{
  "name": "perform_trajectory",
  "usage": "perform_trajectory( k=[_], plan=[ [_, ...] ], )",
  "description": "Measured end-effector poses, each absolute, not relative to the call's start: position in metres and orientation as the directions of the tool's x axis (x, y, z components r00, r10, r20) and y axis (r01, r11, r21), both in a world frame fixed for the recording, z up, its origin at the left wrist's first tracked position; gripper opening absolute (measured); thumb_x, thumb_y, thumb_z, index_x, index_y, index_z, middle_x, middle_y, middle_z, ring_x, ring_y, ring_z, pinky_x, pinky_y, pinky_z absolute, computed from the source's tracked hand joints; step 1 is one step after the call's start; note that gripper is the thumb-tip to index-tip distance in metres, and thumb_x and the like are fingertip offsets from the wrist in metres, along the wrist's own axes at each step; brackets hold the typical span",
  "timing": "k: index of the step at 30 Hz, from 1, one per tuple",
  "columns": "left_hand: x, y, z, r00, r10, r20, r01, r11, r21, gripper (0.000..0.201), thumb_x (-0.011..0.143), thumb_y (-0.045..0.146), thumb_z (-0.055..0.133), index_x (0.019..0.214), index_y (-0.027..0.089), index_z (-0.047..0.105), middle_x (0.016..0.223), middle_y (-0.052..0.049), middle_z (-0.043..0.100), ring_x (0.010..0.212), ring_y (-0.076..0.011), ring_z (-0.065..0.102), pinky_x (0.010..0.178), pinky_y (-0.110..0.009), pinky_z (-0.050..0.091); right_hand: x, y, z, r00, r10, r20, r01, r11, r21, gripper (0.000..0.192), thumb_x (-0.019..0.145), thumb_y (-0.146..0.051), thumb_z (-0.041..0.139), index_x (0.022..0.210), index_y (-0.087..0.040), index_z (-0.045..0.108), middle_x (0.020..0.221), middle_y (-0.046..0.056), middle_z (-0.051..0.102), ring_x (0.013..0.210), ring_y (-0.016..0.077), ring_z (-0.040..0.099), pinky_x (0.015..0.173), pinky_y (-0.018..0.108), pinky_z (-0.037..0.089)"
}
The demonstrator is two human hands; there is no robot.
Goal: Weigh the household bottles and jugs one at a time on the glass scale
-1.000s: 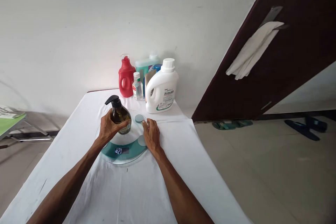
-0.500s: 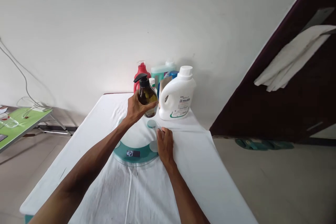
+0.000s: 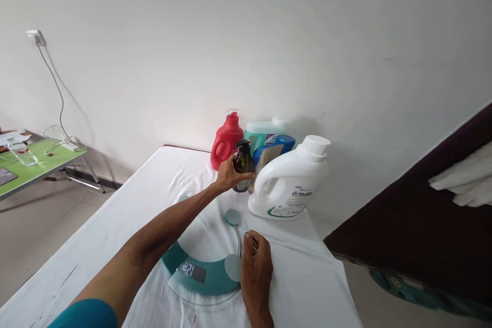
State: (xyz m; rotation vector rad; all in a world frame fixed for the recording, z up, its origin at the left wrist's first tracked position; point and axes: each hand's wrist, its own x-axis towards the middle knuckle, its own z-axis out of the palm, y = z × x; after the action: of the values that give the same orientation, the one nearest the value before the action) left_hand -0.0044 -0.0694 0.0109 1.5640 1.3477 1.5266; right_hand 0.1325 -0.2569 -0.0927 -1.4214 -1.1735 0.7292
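My left hand (image 3: 229, 174) grips a dark pump bottle (image 3: 243, 164) around its body, thumb across the front. The bottle is upright among the containers at the back of the table; whether its base touches the cloth is hard to see. My right hand (image 3: 258, 269) is curled at the right edge of a round glass scale (image 3: 203, 279), thumb and fingers closed at the rim. On the scale's teal band, a lit display shows digits. Just right of the pump bottle stands a large white detergent jug (image 3: 290, 184) with a handle.
Behind are a red jug (image 3: 228, 136), a teal bottle (image 3: 259, 129) and a blue container (image 3: 284, 142), close to the wall. White cloth (image 3: 307, 277) covers the table. At left is a green table (image 3: 42, 164) with a clear bottle on it; a dark door (image 3: 403, 236) is at right.
My left hand has carried the pump bottle from above the scale back and right, in beside the other containers. My right hand stays by the scale's rim. The view has shifted.
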Motion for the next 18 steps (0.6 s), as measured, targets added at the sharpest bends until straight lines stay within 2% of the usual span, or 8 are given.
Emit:
perform_trajectory(
  k=[6, 13, 18],
  plan=[
    [-0.003, -0.060, -0.003, -0.092, 0.952, 0.292, 0.505, -0.208, 0.838, 0.058, 0.060, 0.040, 0.103, 0.097, 0.022, 0.062, 0.094, -0.004, 0.074, 0.091, -0.0265, 0.072, 0.079, -0.037, 0.054, 0.135, -0.258, -0.089, 0.339, 0.931, 0.138, 0.292, 0.035, -0.956, 0.057, 0.096, -0.072, 0.051, 0.113, -0.021, 0.068, 0.118, 0.017, 0.074, 0.109, 0.0345, 0.068, 0.088, 0.044, 0.054],
    [-0.002, -0.060, -0.019, -0.054, 0.950, 0.308, 0.567, -0.225, 0.792, 0.058, 0.069, 0.043, 0.099, 0.105, 0.021, 0.060, 0.105, -0.010, 0.075, 0.097, -0.0312, 0.072, 0.080, -0.039, 0.055, 0.136, -0.257, -0.086, 0.331, 0.936, 0.115, 0.315, 0.005, -0.949, 0.057, 0.094, -0.073, 0.052, 0.113, -0.021, 0.068, 0.118, 0.017, 0.075, 0.108, 0.0343, 0.069, 0.088, 0.044, 0.054],
    [-0.011, -0.067, -0.015, -0.018, 0.952, 0.304, 0.598, -0.234, 0.766, 0.067, 0.063, 0.039, 0.102, 0.112, 0.020, 0.060, 0.118, -0.013, 0.073, 0.109, -0.0337, 0.072, 0.091, -0.045, 0.059, 0.137, -0.256, -0.089, 0.322, 0.942, 0.098, 0.303, -0.004, -0.953, 0.055, 0.095, -0.073, 0.052, 0.111, -0.022, 0.068, 0.116, 0.015, 0.075, 0.103, 0.0329, 0.071, 0.087, 0.044, 0.054]
  ],
)
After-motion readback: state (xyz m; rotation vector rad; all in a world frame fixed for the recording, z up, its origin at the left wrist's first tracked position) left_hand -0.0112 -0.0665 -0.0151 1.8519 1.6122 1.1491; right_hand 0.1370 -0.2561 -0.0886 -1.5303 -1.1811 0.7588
